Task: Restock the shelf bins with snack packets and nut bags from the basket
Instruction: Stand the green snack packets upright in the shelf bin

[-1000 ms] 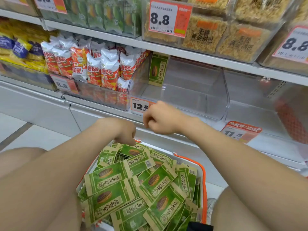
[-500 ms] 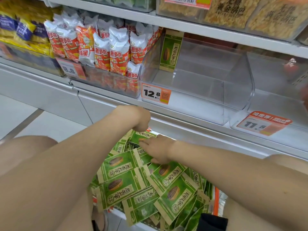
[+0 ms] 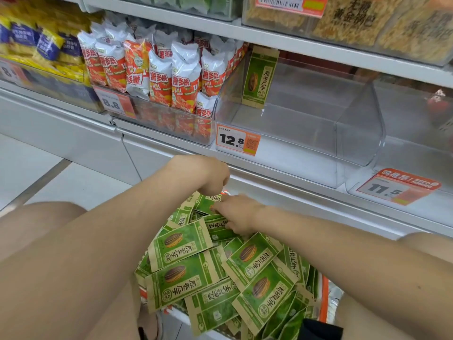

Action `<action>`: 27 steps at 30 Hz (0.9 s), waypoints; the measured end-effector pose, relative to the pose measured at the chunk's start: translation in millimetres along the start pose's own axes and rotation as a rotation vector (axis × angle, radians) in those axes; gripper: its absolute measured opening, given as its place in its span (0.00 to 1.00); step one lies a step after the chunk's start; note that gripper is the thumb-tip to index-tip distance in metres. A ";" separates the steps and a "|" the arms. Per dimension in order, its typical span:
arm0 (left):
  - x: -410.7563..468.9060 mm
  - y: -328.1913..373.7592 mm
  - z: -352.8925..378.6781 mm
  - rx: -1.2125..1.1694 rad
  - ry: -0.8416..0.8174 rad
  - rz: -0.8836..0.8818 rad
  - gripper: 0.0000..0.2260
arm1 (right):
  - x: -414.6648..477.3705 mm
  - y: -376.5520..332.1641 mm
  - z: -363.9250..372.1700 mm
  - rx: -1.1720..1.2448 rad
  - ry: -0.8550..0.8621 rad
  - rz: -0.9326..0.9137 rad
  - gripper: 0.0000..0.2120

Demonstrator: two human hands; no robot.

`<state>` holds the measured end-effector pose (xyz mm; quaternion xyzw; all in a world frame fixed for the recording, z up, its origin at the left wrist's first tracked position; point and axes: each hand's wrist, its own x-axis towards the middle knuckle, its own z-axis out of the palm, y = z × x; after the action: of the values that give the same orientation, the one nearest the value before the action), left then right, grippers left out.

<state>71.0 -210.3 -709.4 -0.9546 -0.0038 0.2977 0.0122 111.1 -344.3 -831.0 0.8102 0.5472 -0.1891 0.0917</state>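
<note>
Several green sunflower-seed packets fill an orange-rimmed basket between my knees. My left hand is curled in a fist at the basket's far rim and seems to grip it; its fingers are hidden. My right hand lies on the far packets with its fingers closing on one green packet. Above, a clear shelf bin with a 12.8 price tag holds a single upright green packet against its left wall.
To the left, another bin is packed with red-and-white chip bags, and yellow-and-blue packets sit further left. A clear bin with an 11.5 tag is on the right. Boxed crackers stand on the shelf above.
My right hand dropped from the shelf edge into the basket and now rests on the far packets. The view tilted down and closer. My left hand stayed at the basket's far rim.
</note>
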 end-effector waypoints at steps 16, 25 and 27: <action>-20.6 -1.1 -23.3 -0.464 0.132 0.011 0.24 | -67.2 35.8 -111.7 0.552 0.111 0.182 0.16; -43.3 9.5 -44.2 -1.319 0.442 -0.111 0.15 | -98.2 33.3 -137.8 0.740 0.479 0.085 0.16; -43.7 11.0 -49.9 -1.506 0.472 -0.173 0.10 | -105.7 36.4 -144.7 0.667 0.490 0.021 0.25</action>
<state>63.4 -223.0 -643.8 -0.7403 -0.2755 0.0029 -0.6132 139.5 -396.9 -658.2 0.8222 0.4531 -0.1567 -0.3069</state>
